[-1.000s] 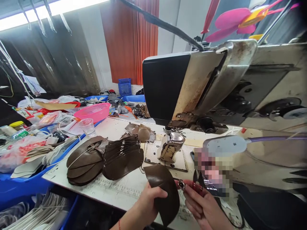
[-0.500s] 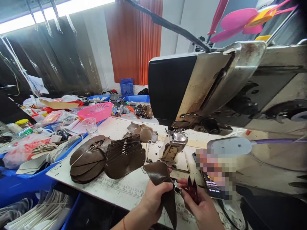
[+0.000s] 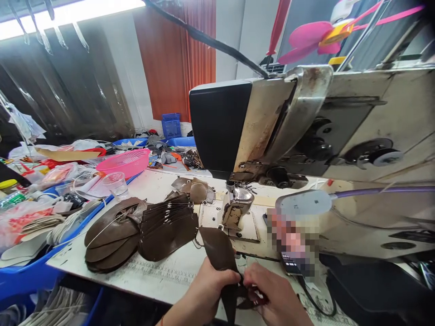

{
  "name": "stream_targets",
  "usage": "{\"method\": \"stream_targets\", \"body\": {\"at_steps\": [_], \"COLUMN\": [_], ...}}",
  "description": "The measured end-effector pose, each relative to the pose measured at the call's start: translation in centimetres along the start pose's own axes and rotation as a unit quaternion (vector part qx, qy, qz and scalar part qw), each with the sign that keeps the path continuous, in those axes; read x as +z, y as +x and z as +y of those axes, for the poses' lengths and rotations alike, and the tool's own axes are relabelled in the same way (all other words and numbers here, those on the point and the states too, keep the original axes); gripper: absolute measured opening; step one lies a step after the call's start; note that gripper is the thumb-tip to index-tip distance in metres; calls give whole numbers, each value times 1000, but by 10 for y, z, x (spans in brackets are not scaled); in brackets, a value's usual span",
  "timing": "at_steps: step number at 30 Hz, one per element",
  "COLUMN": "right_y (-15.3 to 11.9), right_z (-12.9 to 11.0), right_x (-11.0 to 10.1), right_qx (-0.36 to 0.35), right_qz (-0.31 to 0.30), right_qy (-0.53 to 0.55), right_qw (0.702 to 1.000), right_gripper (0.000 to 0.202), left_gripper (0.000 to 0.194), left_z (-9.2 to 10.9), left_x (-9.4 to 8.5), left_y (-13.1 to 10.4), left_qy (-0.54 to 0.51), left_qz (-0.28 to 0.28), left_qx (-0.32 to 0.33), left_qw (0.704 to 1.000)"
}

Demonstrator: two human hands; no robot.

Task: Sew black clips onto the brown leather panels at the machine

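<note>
My left hand [image 3: 207, 290] is closed on a brown leather piece [image 3: 219, 246], thumb on top, with one end pointing up and the other hanging down past the fingers. My right hand [image 3: 272, 292] is beside it, fingers curled around red-handled thread snips [image 3: 260, 296], mostly hidden in the palm. Its fingertips meet the edge of the leather near the left thumb. A thin thread or cord joins this piece to a fanned stack of dark brown leather pieces [image 3: 170, 231] on the left. Farther left is a pile of rounded brown leather pieces [image 3: 113, 240].
A sewing machine [image 3: 220, 127] overhangs the white table [image 3: 159, 276], its metal post [image 3: 236, 208] beyond my hands. A phone [image 3: 292, 265], partly pixelated, is on the right. Left are a plastic cup [image 3: 115, 183], pink basket [image 3: 124, 163] and blue bins [image 3: 41, 267].
My right hand has turned and closed in against the leather; the pointed snip tips that stood up no longer show there. The leather stands more upright in my left hand. The view has shifted right.
</note>
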State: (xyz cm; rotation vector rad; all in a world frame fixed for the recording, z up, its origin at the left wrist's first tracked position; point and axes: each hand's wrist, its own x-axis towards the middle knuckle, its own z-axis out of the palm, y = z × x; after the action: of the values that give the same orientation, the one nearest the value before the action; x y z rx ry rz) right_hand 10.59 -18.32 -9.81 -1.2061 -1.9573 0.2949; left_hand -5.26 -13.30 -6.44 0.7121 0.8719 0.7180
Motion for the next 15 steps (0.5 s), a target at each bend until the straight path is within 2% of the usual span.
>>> {"method": "stream_targets", "body": {"at_steps": [2, 5, 8, 10, 11, 13, 15], "right_y": [2, 4, 8, 12, 13, 15, 14], "right_z": [-2, -9, -19, -25, -28, -31, -32], "right_x": [-2, -2, -3, -4, -5, -4, 1], "right_qx": [41, 115, 188, 249, 288, 365, 433], "right_qz": [2, 52, 124, 185, 217, 267, 264], "right_qy": [53, 129, 193, 218, 246, 346, 454], "right_qw": [998, 984, 955, 925, 900, 822, 733], "right_gripper": [27, 26, 15, 8, 13, 23, 31], "left_gripper": [50, 52, 51, 44, 39, 33, 33], "left_z": [0, 2, 2, 2, 2, 2, 2], "left_x": [0, -1, -5, -8, -9, -11, -11], "left_y": [-1, -2, 0, 2, 3, 3, 2], "left_qy": [3, 3, -20, -52, -64, -78, -94], "left_qz": [4, 23, 15, 8, 11, 24, 22], "left_qx": [-5, 2, -3, -10, -9, -1, 20], "left_qw": [1000, 1000, 1000, 999, 998, 997, 995]}}
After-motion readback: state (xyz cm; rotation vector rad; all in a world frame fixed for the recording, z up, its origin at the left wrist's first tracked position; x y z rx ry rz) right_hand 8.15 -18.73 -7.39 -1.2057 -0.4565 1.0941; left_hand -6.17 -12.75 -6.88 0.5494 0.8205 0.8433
